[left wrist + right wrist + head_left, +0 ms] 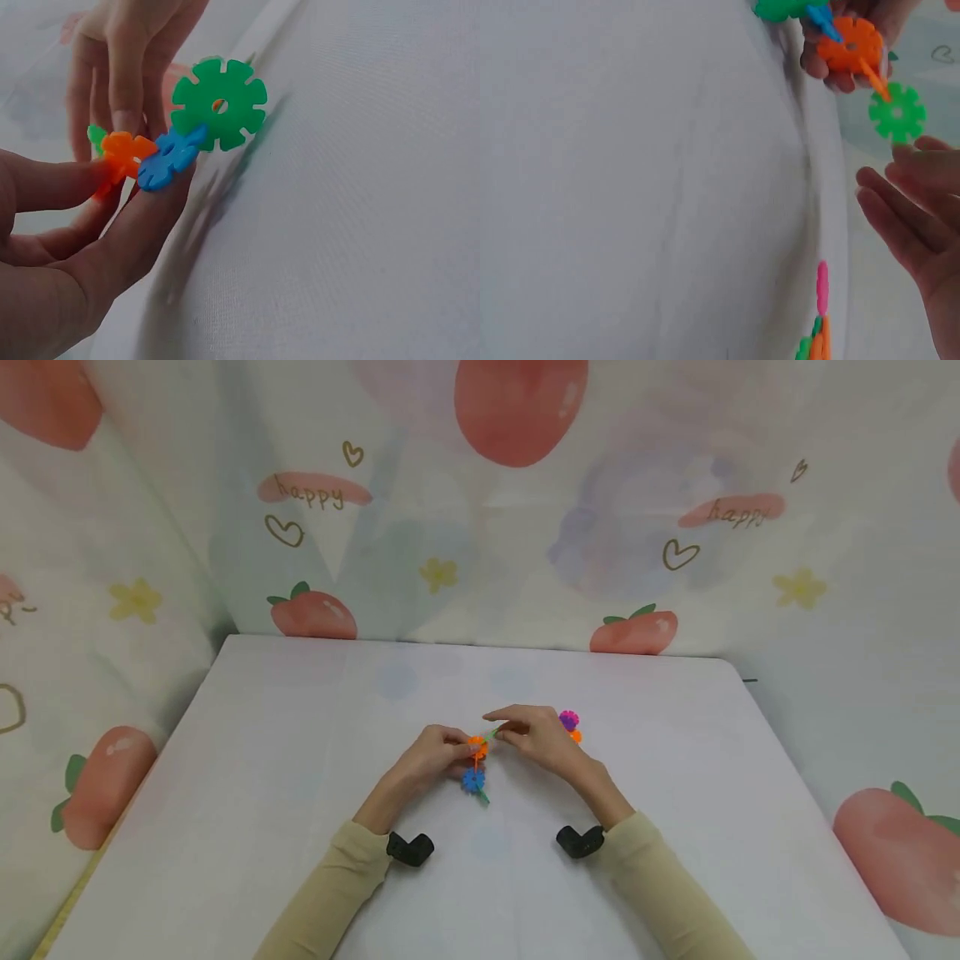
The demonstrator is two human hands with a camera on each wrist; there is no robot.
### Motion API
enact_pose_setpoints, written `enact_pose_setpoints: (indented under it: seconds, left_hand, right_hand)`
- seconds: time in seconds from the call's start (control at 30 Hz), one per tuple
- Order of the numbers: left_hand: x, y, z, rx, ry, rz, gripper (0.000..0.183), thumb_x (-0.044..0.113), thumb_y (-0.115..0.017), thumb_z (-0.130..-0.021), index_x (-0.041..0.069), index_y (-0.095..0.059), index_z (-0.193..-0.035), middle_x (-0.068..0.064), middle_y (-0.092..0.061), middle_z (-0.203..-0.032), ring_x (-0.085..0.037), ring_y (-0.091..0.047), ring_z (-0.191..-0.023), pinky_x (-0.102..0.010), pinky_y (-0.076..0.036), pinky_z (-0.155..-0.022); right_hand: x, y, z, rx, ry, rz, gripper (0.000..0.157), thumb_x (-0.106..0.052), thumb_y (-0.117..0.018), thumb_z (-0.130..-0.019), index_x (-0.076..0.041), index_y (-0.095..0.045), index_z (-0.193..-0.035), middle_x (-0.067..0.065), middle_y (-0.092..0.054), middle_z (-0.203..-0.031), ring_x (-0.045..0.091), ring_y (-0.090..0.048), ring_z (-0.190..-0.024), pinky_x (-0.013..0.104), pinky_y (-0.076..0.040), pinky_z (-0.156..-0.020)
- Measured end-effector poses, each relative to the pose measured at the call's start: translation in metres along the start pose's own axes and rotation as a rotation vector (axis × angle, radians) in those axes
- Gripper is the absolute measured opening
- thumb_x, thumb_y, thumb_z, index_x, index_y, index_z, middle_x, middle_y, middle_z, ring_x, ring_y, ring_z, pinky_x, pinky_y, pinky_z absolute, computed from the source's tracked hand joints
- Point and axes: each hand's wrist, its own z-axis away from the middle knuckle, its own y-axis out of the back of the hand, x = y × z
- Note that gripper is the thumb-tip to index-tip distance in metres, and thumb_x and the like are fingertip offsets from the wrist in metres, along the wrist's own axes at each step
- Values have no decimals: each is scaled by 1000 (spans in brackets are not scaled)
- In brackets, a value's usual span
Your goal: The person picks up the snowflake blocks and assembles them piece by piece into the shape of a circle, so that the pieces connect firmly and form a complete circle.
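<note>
Notched plastic snowflake discs are joined in a short chain in front of me. My left hand (433, 753) grips it by an orange disc (124, 159), thumb on one side and fingers behind. From there a blue disc (169, 159) leads to a dark green disc (232, 105) at the chain's near end. A second orange disc (875, 79), seen edge-on in the right wrist view, joins a light green disc (898, 112) at the other end. My right hand (538, 739) pinches that light green disc's edge between thumb and finger, the other fingers extended.
Just beyond my right hand lie more discs on the white table (300, 710): a pink one (572, 717), an orange one (576, 737) and, in the right wrist view, green pieces (805, 347). A patterned cloth wall (495, 552) stands behind the table. Black wrist cameras (411, 849) sit at both cuffs.
</note>
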Motion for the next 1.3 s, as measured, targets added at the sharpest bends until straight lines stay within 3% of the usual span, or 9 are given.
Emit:
enact_pose_setpoints:
  seconds: [0.17,0.37,0.53,0.67,0.9,1.07,1.3]
  left_hand:
    - [1,2,0,-46,23,61,18,2,-55,-103,-10,-60,-115,-25,-74,-110,-26,-78,-92,-32,-62,-83]
    - [4,5,1,-26,17,78,22,0,-54,-102,-11,-52,-121,-29,-70,-116,-31,-77,-98,-34,-61,-89]
    - [4,10,2,-33,13,73,38,0,-56,-102,-6,-49,-138,-27,-70,-121,-27,-77,-96,-36,-61,-88]
    - [1,11,1,-90,-23,60,47,1,-55,-102,-2,-49,-148,-26,-71,-123,-26,-76,-101,-36,-60,-91]
    - [-1,8,0,-118,-60,36,45,10,-55,-105,0,-52,-149,-21,-73,-121,-25,-75,-105,-36,-59,-94]
    - [1,8,0,-94,-60,29,42,11,-56,-105,4,-56,-147,-19,-74,-119,-23,-74,-104,-34,-60,-92]
    - [-1,6,-1,-77,-37,47,42,10,-58,-104,6,-58,-145,-18,-75,-118,-22,-75,-104,-32,-61,-90]
  right_hand:
    - [16,26,18,26,-192,116,32,-2,-75,-92,-3,-73,-123,13,-76,-111,23,-72,-91,37,-61,-83]
    - [33,54,31,-10,-360,193,28,-8,-74,-93,-2,-73,-120,12,-74,-109,26,-65,-93,37,-58,-84]
    - [42,54,24,-77,-433,220,31,-15,-76,-94,1,-73,-120,15,-71,-109,28,-61,-96,41,-57,-86]
    - [47,46,20,-103,-474,266,33,-18,-77,-93,3,-72,-118,17,-67,-108,30,-58,-99,43,-55,-88]
    - [43,42,20,-3,-453,207,21,-9,-78,-92,-2,-69,-109,13,-71,-97,26,-61,-88,37,-56,-80]
    - [37,37,21,-4,-427,149,22,-12,-76,-94,-3,-71,-114,10,-73,-98,22,-63,-87,30,-55,-78]
    - [28,28,22,30,-341,48,22,-11,-73,-95,-7,-73,-116,7,-74,-95,20,-69,-87,30,-56,-78]
